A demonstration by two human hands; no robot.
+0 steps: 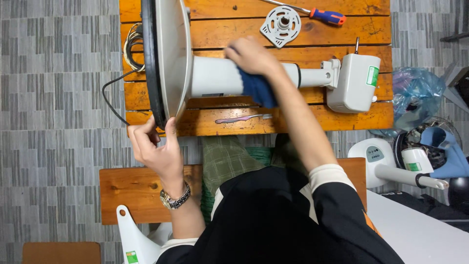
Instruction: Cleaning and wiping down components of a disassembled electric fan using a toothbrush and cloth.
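Right hand (251, 55) lies on top of the white fan column (215, 77), fingers curled down over a dark blue cloth (256, 89) that it presses against the tube; the cloth hangs over the near side of the column. Left hand (156, 146) grips the near edge of the round fan base (166, 54), thumb and fingers pinched on its rim where the black underside meets the pale top face, a metal watch (174, 198) on its wrist.

That fan lies on its side across the wooden bench (220, 36), base standing on edge at the left and the boxy white motor housing (354, 83) at the right end. A black cable (111, 98) loops from behind the base out over the bench's left edge, with a coil of wire just behind the base.

On the bench beyond the column lie a round pale plastic plate (281, 24) with holes and a screwdriver (317, 14) with a blue and orange handle. On the near plank lies a thin purplish tool (242, 118). To the right, off the bench, stand other white fan parts (391, 164) and a blue plastic bag (415, 90) on the grey patterned floor (58, 98).
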